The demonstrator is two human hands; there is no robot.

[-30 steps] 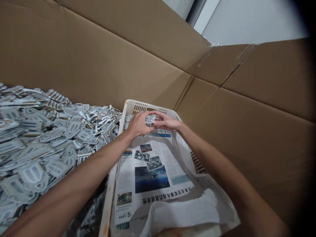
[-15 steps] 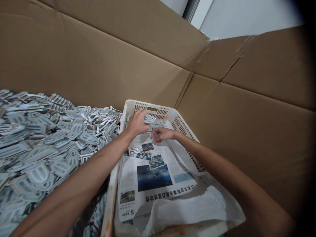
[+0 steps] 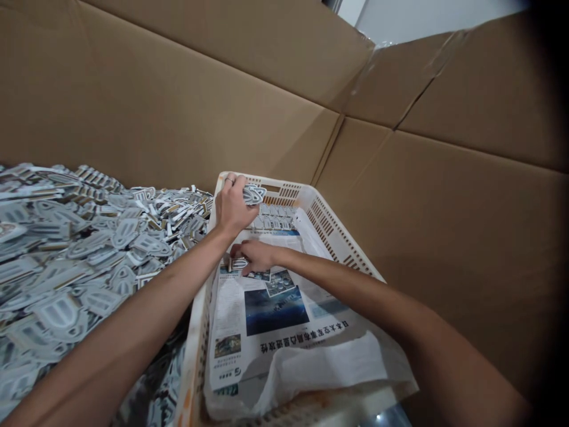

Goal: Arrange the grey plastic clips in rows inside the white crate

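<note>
Near the back left corner of a white plastic basket (image 3: 195,320), my left hand (image 3: 232,207) is closed around a small stack of flat, pointed grey-white slotted pieces (image 3: 254,194). My right hand (image 3: 258,256) is lower, over the newspaper (image 3: 275,314) that lines the basket. Its thumb and fingers are around a single slotted piece (image 3: 238,264) at the paper's left side. Rows of similar pieces (image 3: 273,217) lie side by side at the basket's far end, partly hidden behind my left hand.
A large heap of loose slotted pieces (image 3: 89,267) spreads left of the basket. Tall cardboard walls (image 3: 200,107) stand behind and to the right. White lining paper (image 3: 329,362) is crumpled along the basket's near and right sides.
My right hand has moved left and nearer, from beside my left hand to the single piece on the newspaper. My left hand has shifted slightly left with its stack, uncovering the far rows.
</note>
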